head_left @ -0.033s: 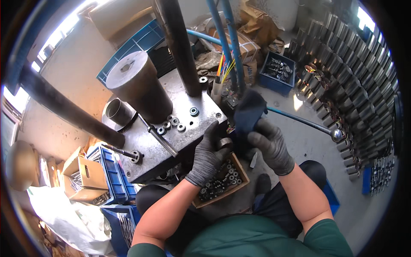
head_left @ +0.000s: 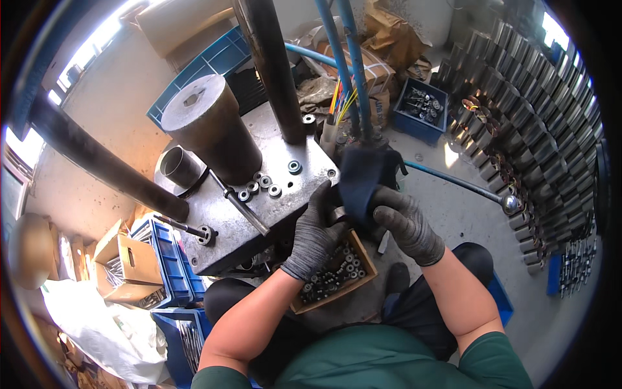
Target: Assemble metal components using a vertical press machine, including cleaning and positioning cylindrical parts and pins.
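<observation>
My left hand [head_left: 312,235], in a grey knit glove, is closed around a short metal ring [head_left: 339,212], partly hidden by cloth. My right hand [head_left: 409,227], gloved the same way, grips a dark blue cloth [head_left: 358,185] that hangs against the ring. Below them sits a cardboard box [head_left: 370,269] of small metal rings and dark parts. To the left, several bearings [head_left: 275,190] lie on a steel press table [head_left: 298,139] beside a thick steel cylinder [head_left: 223,139]. A metal rod [head_left: 243,211] rests near them.
Blue crates [head_left: 172,259] and a carton of metal pins [head_left: 133,262] stand at the left. Steel columns [head_left: 269,71] rise from the table. A blue bar with a ball end [head_left: 510,205] extends rightward. Stacked metal tubes [head_left: 512,110] and a blue bin of parts [head_left: 421,111] are at right.
My right hand has brought the cloth left and down, so it now partly covers the ring. My left hand has hardly moved.
</observation>
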Demonstrator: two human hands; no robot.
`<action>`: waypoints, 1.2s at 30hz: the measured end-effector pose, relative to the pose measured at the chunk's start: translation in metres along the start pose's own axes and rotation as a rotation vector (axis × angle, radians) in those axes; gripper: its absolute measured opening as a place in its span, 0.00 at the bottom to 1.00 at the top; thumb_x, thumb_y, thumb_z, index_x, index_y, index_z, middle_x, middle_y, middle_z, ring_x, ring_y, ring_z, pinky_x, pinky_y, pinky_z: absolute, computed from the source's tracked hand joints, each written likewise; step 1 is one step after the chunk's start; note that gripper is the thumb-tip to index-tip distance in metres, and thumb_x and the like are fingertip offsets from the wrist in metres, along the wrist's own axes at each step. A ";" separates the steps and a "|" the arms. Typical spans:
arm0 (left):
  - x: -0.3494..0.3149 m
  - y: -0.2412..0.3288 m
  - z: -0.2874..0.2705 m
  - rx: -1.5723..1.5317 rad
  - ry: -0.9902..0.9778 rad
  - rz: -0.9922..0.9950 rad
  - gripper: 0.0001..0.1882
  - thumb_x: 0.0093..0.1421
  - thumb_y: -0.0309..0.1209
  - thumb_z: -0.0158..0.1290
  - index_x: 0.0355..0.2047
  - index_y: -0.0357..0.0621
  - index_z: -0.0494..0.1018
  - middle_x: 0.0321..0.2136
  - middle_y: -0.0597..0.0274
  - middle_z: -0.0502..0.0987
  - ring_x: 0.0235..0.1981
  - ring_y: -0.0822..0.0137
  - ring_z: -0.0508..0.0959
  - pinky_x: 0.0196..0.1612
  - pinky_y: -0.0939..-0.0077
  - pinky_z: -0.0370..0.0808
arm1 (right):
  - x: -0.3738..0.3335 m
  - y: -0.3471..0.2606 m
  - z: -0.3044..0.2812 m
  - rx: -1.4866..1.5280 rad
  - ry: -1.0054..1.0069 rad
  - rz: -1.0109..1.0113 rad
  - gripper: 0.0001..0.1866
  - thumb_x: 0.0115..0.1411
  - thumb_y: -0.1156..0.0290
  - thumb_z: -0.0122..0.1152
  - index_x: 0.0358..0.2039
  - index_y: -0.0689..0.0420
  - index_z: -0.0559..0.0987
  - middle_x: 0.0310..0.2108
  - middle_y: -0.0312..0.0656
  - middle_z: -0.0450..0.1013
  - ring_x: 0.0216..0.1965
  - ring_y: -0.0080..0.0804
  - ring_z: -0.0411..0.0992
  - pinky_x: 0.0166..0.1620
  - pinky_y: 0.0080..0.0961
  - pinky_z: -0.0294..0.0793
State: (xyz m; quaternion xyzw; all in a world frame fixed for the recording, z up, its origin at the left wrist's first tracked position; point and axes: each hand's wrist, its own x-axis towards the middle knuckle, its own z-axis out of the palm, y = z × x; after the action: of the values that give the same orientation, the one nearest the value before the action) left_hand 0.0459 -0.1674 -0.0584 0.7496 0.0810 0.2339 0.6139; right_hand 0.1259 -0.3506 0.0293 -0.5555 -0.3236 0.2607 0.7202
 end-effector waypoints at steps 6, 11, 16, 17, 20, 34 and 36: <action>0.014 0.011 -0.029 0.621 -0.063 0.831 0.24 0.49 0.44 0.70 0.44 0.45 0.81 0.42 0.48 0.79 0.43 0.42 0.80 0.48 0.55 0.77 | 0.013 0.057 -0.004 0.021 0.230 0.354 0.21 0.67 0.59 0.67 0.52 0.61 0.79 0.51 0.47 0.76 0.51 0.32 0.75 0.53 0.32 0.77; 0.008 0.023 -0.015 0.461 -0.094 0.464 0.23 0.49 0.41 0.68 0.44 0.44 0.79 0.44 0.51 0.80 0.46 0.48 0.80 0.50 0.53 0.75 | 0.009 0.107 0.015 -0.123 0.204 0.236 0.39 0.61 0.54 0.75 0.63 0.65 0.70 0.56 0.49 0.73 0.56 0.36 0.74 0.61 0.32 0.73; -0.001 0.020 -0.004 0.427 0.009 0.451 0.21 0.51 0.37 0.65 0.44 0.41 0.77 0.42 0.52 0.80 0.47 0.50 0.80 0.51 0.57 0.75 | 0.008 0.117 0.028 -0.058 0.205 0.185 0.37 0.66 0.53 0.68 0.66 0.62 0.66 0.54 0.47 0.76 0.55 0.35 0.74 0.60 0.32 0.73; 0.000 0.020 -0.002 0.396 0.015 0.418 0.20 0.53 0.36 0.64 0.45 0.42 0.78 0.43 0.52 0.80 0.47 0.50 0.80 0.52 0.59 0.75 | 0.007 0.115 0.030 -0.057 0.207 0.188 0.37 0.66 0.53 0.68 0.66 0.62 0.66 0.54 0.47 0.76 0.55 0.35 0.74 0.60 0.32 0.73; 0.001 0.007 0.002 0.381 0.013 0.388 0.20 0.56 0.33 0.61 0.49 0.42 0.77 0.47 0.52 0.80 0.51 0.51 0.79 0.56 0.60 0.74 | 0.008 0.114 0.029 -0.181 0.237 0.115 0.30 0.71 0.54 0.62 0.63 0.62 0.70 0.53 0.44 0.77 0.52 0.32 0.75 0.58 0.32 0.74; -0.020 0.035 -0.012 -0.413 -0.035 0.145 0.40 0.60 0.15 0.61 0.70 0.43 0.57 0.54 0.48 0.76 0.55 0.61 0.79 0.59 0.64 0.77 | -0.004 0.132 0.014 -0.431 0.126 0.126 0.20 0.70 0.67 0.62 0.58 0.62 0.74 0.51 0.39 0.78 0.52 0.28 0.75 0.56 0.28 0.77; -0.020 0.035 -0.016 -0.434 -0.059 0.177 0.38 0.58 0.14 0.63 0.66 0.41 0.59 0.49 0.51 0.77 0.50 0.62 0.80 0.55 0.65 0.79 | -0.001 0.132 0.013 -0.370 0.161 0.165 0.19 0.67 0.72 0.63 0.56 0.63 0.74 0.51 0.39 0.78 0.50 0.27 0.77 0.56 0.27 0.77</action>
State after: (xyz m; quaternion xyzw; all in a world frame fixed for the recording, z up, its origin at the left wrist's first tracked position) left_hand 0.0149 -0.1695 -0.0280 0.6109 -0.0553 0.2766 0.7397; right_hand 0.1138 -0.3107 -0.0961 -0.7219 -0.2611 0.2096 0.6057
